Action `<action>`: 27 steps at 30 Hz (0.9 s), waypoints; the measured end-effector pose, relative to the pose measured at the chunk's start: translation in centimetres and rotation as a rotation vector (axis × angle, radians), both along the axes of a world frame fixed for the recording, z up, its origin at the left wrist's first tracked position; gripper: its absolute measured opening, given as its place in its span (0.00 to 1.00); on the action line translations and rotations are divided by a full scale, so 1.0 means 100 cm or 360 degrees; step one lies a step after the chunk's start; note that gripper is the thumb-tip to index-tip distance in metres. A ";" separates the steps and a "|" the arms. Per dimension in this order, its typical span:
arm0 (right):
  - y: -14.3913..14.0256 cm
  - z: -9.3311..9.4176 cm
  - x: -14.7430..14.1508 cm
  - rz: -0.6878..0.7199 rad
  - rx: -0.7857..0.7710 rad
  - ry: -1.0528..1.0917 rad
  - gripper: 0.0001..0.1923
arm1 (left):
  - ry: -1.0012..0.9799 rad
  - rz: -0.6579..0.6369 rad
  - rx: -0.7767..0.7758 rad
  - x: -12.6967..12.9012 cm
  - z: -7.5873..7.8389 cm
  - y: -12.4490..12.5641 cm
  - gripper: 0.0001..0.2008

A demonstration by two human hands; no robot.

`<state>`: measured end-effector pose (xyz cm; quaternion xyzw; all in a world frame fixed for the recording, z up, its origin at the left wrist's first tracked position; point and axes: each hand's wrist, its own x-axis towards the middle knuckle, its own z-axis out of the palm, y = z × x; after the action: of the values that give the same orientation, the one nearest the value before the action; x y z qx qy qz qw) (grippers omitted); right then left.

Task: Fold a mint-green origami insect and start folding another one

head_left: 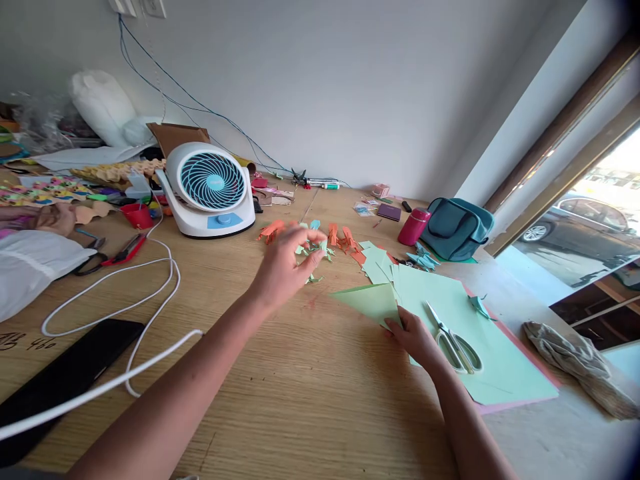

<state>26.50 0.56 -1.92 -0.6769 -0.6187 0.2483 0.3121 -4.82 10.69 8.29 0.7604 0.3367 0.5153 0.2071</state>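
My left hand (285, 268) is raised over the middle of the table, thumb and fingers curved and apart, with nothing seen in its grasp. Just beyond it lie small folded paper figures: light green ones (314, 279), orange ones (349, 238) and a blue one (315, 225), partly hidden by the fingers. My right hand (413, 333) grips the lower right corner of a light green sheet of paper (367, 300), which looks folded and is held at a tilt. Beside that hand, scissors (457, 341) rest on a stack of larger green sheets (510, 360).
A white fan (213, 187) stands at the back left. A white cable (175, 267) loops past a black phone (75, 373). At the right are a pink bottle (414, 227), a teal bag (456, 230) and a grey cloth (575, 367). Another person's hand (55, 219) shows far left.
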 end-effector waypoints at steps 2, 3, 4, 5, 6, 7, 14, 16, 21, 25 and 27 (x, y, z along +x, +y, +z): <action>0.001 -0.001 0.001 -0.0003 -0.0017 -0.0016 0.09 | 0.0393 -0.0008 -0.0041 -0.001 -0.013 0.019 0.08; 0.001 -0.001 0.001 -0.0003 -0.0025 -0.0024 0.09 | 0.0582 -0.0011 -0.0078 -0.001 -0.022 0.030 0.06; 0.001 -0.002 0.001 -0.0003 -0.0037 -0.0030 0.09 | 0.0724 -0.0010 -0.0119 0.000 -0.031 0.041 0.06; 0.001 -0.002 0.001 -0.0002 -0.0051 -0.0034 0.09 | 0.0802 -0.0018 -0.0160 0.000 -0.040 0.051 0.07; 0.001 -0.002 0.001 -0.0002 -0.0068 -0.0036 0.09 | 0.0860 -0.0021 -0.0185 0.001 -0.048 0.060 0.07; 0.001 -0.002 0.001 -0.0001 -0.0085 -0.0036 0.09 | 0.0931 -0.0037 -0.0207 0.002 -0.054 0.068 0.07; -0.001 0.002 -0.001 -0.0006 -0.0154 -0.0042 0.10 | 0.1368 -0.0200 -0.0229 0.008 -0.065 0.100 0.09; -0.001 0.002 -0.001 -0.0003 -0.0159 -0.0063 0.11 | 0.1433 -0.0243 -0.0199 0.008 -0.066 0.104 0.09; -0.001 0.002 -0.001 0.0007 -0.0173 -0.0107 0.12 | 0.1473 -0.0294 -0.0095 0.006 -0.075 0.111 0.08; -0.001 0.002 -0.002 0.0008 -0.0169 -0.0102 0.12 | 0.1424 -0.0272 0.0074 0.003 -0.081 0.107 0.06; -0.001 0.002 -0.002 0.0001 -0.0174 -0.0107 0.12 | 0.1387 -0.0243 0.0182 0.001 -0.082 0.103 0.03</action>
<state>26.27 0.45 -1.67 -0.7006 -0.6146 0.2591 0.2536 -4.72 20.96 0.13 0.9395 0.3064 0.1476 0.0410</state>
